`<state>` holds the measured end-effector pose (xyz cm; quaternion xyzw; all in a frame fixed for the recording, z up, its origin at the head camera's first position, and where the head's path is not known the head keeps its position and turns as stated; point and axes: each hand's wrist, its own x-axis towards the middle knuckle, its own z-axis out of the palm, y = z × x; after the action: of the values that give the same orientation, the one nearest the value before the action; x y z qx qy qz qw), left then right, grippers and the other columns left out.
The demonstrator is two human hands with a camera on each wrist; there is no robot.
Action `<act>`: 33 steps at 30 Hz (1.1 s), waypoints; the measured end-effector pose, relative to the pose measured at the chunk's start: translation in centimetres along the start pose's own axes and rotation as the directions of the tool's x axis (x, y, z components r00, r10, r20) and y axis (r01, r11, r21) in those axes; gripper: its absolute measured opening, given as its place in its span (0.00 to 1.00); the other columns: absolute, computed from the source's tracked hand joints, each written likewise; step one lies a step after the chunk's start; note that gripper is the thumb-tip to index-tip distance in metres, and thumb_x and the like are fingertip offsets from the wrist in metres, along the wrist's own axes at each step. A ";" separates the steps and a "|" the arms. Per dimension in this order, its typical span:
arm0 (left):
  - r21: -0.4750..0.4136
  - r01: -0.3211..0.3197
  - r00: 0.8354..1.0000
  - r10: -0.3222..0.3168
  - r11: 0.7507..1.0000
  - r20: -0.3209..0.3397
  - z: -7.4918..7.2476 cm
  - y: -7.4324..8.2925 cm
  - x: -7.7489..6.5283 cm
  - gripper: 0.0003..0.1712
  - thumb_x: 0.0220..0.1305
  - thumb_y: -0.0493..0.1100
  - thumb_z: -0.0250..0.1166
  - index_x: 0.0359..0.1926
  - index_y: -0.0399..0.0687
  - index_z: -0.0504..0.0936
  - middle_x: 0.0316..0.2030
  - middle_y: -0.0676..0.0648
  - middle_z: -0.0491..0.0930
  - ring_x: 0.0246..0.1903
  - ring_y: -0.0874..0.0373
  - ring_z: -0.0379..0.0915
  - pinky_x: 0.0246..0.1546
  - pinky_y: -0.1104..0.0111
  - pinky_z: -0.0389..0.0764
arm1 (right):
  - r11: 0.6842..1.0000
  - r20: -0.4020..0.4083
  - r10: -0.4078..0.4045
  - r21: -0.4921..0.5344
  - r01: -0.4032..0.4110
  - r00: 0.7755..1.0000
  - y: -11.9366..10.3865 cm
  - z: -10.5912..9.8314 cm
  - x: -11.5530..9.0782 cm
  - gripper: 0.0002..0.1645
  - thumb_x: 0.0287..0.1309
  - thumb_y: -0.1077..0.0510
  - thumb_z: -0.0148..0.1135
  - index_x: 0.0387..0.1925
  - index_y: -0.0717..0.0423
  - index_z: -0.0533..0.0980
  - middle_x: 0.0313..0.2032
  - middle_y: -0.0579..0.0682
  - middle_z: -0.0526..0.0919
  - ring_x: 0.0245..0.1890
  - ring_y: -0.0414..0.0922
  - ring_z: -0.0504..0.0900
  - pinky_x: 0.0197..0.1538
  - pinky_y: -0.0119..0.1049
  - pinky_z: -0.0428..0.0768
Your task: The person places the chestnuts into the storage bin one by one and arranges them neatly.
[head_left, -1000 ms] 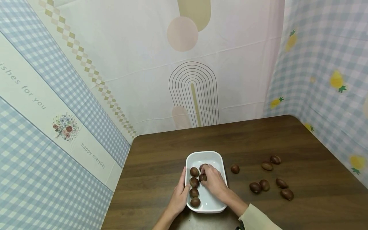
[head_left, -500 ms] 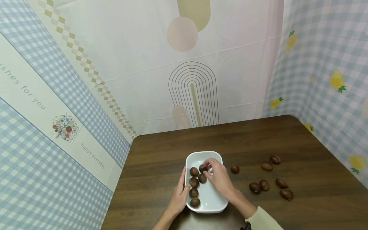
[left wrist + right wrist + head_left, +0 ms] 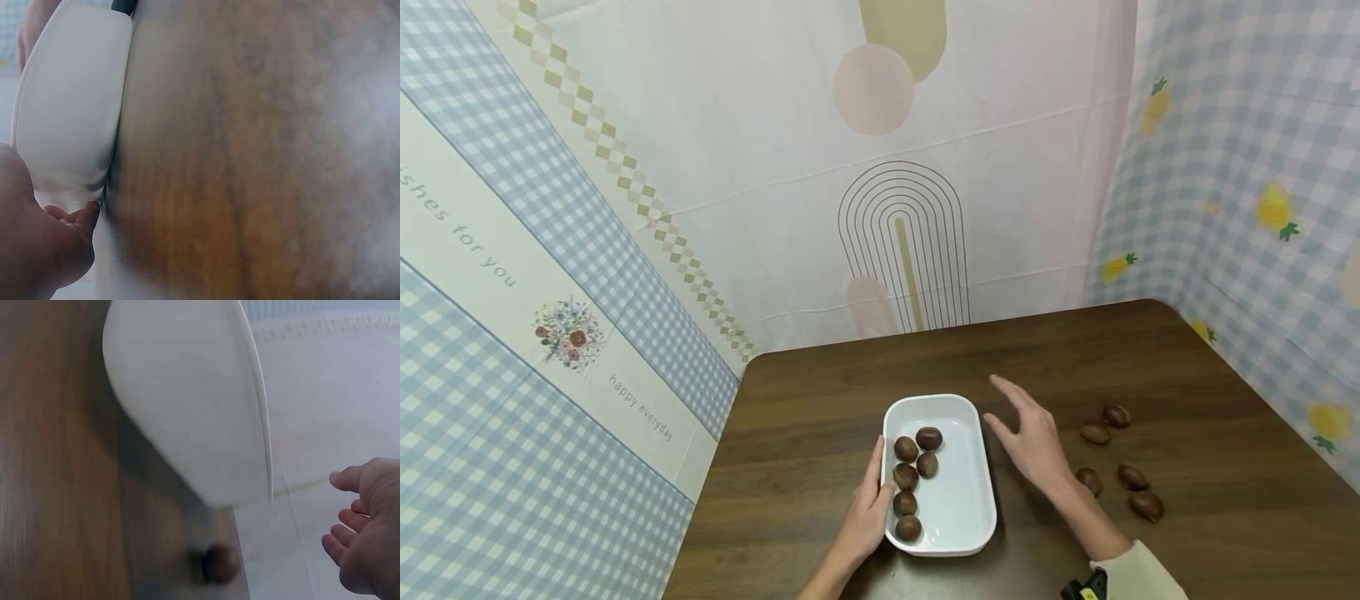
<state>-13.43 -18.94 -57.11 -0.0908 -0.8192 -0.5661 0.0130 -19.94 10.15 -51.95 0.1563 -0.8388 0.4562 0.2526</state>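
Left hand grips left side of dish, six nuts inside. Right hand empty, fingers spread, right of dish. Loose nuts farther right. Best pinch softly; nuts may roll.

We see a white, round-cornered dish, upright, its length running from 12 to 6 o'clock. Six brown chestnuts lie inside: four lining its 9 o'clock side, two beside them toward 12. Loose chestnuts lie well apart, toward 3 o'clock.
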 end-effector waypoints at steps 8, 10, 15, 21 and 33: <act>-0.003 0.008 1.000 -0.008 1.000 -0.001 0.1 0.0 0.1 0.41 0.80 0.34 0.53 0.87 0.56 0.50 0.80 0.42 0.60 0.78 0.46 0.57 0.74 0.70 0.53 | 0.983 -0.008 0.130 -0.127 -0.129 0.992 5.3 -4.8 -1.0 0.47 0.70 0.66 0.68 0.84 0.52 0.58 0.77 0.64 0.65 0.36 0.59 0.87 0.47 0.47 0.83; 0.002 0.007 1.000 -0.007 1.000 0.000 0.1 -0.1 0.1 0.41 0.80 0.34 0.53 0.87 0.56 0.50 0.80 0.41 0.60 0.77 0.46 0.58 0.74 0.70 0.53 | 0.973 -0.009 0.164 -0.161 -0.164 0.986 6.5 -5.9 -1.6 0.47 0.71 0.65 0.67 0.84 0.51 0.57 0.75 0.67 0.66 0.15 0.49 0.74 0.32 0.40 0.77; 0.006 0.006 1.000 -0.006 1.000 0.006 0.2 -0.1 0.0 0.41 0.80 0.34 0.53 0.87 0.57 0.50 0.80 0.41 0.59 0.77 0.45 0.57 0.73 0.71 0.53 | 0.955 -0.004 0.223 -0.199 -0.220 0.975 8.7 -7.9 -3.2 0.40 0.71 0.68 0.65 0.80 0.59 0.64 0.61 0.76 0.79 0.09 0.38 0.58 0.23 0.35 0.69; 0.020 0.012 1.000 -0.012 1.000 -0.005 0.1 0.1 0.0 0.41 0.80 0.35 0.53 0.87 0.60 0.50 0.80 0.42 0.61 0.77 0.45 0.58 0.75 0.63 0.55 | 0.937 0.039 0.281 -0.228 -0.266 0.959 9.7 -8.8 -4.2 0.32 0.69 0.68 0.65 0.73 0.66 0.71 0.15 0.48 0.66 0.09 0.37 0.57 0.15 0.33 0.65; 0.011 0.009 1.000 -0.009 1.000 -0.005 0.2 0.3 -0.1 0.41 0.80 0.35 0.53 0.86 0.60 0.51 0.80 0.42 0.61 0.77 0.46 0.59 0.75 0.63 0.55 | 0.921 0.058 0.298 -0.279 -0.271 0.953 10.8 -8.9 -5.0 0.28 0.65 0.69 0.68 0.66 0.68 0.77 0.39 0.72 0.85 0.12 0.40 0.60 0.22 0.36 0.63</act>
<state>-13.31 -18.66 -56.93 -0.0856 -0.8228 -0.5616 0.0131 -18.65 23.61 -58.06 0.0197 -0.9179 0.3623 0.1606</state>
